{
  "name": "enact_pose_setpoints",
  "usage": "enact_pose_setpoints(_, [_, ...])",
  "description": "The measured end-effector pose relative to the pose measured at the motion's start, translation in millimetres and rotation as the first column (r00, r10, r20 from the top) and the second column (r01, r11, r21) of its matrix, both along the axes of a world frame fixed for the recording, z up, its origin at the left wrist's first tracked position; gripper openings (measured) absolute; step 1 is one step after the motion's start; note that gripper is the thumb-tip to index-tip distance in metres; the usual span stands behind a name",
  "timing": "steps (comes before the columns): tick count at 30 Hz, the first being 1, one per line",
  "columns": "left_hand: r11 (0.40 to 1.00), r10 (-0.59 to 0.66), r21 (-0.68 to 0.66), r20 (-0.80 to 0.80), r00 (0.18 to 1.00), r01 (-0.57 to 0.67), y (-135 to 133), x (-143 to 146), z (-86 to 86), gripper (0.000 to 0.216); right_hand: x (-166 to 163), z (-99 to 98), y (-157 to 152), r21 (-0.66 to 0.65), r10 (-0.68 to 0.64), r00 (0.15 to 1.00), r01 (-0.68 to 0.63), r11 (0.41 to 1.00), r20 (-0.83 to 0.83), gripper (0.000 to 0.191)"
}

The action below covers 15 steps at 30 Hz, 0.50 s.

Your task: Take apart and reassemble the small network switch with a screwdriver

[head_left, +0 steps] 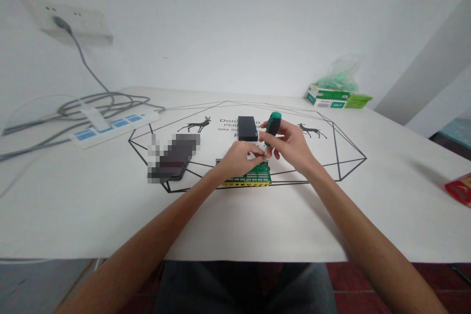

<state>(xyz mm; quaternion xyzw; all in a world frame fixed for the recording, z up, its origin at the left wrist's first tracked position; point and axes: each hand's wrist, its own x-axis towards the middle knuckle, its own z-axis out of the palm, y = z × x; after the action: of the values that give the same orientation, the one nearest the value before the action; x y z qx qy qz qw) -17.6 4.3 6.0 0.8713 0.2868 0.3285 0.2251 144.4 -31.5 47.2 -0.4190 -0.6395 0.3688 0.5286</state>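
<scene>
My right hand (290, 146) is closed round a screwdriver with a green and black handle (273, 124), held nearly upright with its tip pointing down. My left hand (241, 157) pinches something small at the tip, too small to name. Both hands hover over a green circuit board (257, 176) with a yellow front edge, lying on the white table (235, 225). A small black box (247, 128) lies just behind the hands.
A pixelated dark object (172, 159) lies left of the board. A white power strip (116, 127) with grey cables sits at far left below a wall socket (69, 22). Green and white boxes (327, 97) with a plastic bag stand at back right. A red item (459, 189) lies at the right edge.
</scene>
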Motion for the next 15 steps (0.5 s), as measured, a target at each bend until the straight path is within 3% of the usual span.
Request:
enact_pose_setpoints(7, [1.000, 0.026, 0.008, 0.007, 1.000, -0.027, 1.4, 0.2, -1.2, 0.017, 2.0, -0.3, -0.9, 0.042, -0.028, 1.000, 0.027, 0.999, 0.013, 0.037])
enact_pose_setpoints(15, [0.999, 0.045, 0.021, 0.023, 0.999, -0.045, 1.9, 2.0, -3.3, 0.016, 5.6, -7.6, 5.0, 0.127, -0.179, 0.972, 0.161, 0.979, 0.149, 0.034])
